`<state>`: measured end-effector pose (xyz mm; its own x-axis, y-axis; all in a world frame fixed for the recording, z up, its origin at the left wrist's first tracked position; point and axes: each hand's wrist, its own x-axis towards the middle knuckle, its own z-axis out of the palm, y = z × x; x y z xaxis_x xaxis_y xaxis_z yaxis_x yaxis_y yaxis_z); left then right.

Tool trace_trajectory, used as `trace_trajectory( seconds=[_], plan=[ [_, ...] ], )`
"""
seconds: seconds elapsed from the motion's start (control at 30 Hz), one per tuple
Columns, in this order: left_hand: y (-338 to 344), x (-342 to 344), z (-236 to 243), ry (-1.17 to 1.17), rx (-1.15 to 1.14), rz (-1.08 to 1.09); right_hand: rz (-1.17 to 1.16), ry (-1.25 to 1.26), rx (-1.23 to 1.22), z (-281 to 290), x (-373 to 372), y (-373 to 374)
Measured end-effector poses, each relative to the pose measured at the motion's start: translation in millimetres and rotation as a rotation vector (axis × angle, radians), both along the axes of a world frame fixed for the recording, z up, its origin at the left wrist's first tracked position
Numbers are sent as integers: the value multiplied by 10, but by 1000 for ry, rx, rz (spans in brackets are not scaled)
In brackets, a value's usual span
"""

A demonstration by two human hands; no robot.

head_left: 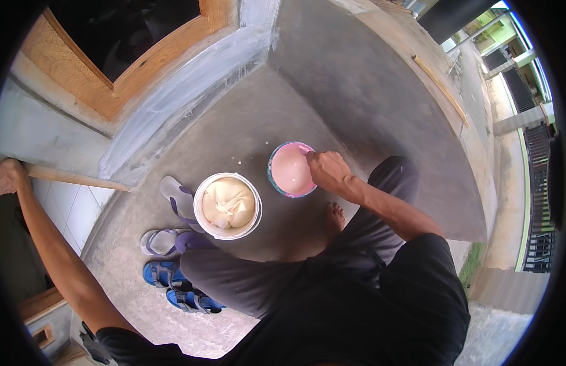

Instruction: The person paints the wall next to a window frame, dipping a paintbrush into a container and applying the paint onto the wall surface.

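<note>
A small round tub [291,169] with a pink and teal rim stands on the concrete floor, holding pale pink liquid that looks like paint. My right hand [329,171] is closed at the tub's right rim. A pink-coated piece shows by its fingers, but what they grip is mostly hidden. To the left of the tub is a white bucket [258,215] with a creamy, wrinkled mass [229,203] inside, perhaps a plastic bag. My left hand [8,176] reaches far left with its fingers curled, next to a wooden sill [78,175]; what it holds is unclear.
Grey-purple flip-flops [178,196] and blue strapped sandals [164,274] lie left of my bent legs. A wood-framed window [115,97] sits in the wall with a whitish painted band [191,76]. A low grey wall [380,97] runs along the right, with a wooden stick [440,88] beyond.
</note>
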<state>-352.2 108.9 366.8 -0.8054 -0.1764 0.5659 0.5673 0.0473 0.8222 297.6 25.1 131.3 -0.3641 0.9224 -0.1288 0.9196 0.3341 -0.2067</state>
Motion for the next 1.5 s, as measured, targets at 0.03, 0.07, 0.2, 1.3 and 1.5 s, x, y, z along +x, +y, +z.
trace_trajectory(
  seconds=[0.03,0.07,0.2,1.3,1.5],
  plan=[
    [-11,37,11,3,5,7,45,-18,-6,51,-9,-17],
    [-29,56,25,-20,3,0,54,-14,-1,77,-27,-43],
    [-35,-57,26,-37,26,5,93,85,-49,34,-107,-126],
    [-107,293,121,-125,31,23,121,136,-4,16,56,-150],
    [-120,201,98,-78,0,60,175,247,-109,-163,35,-141]
  ],
)
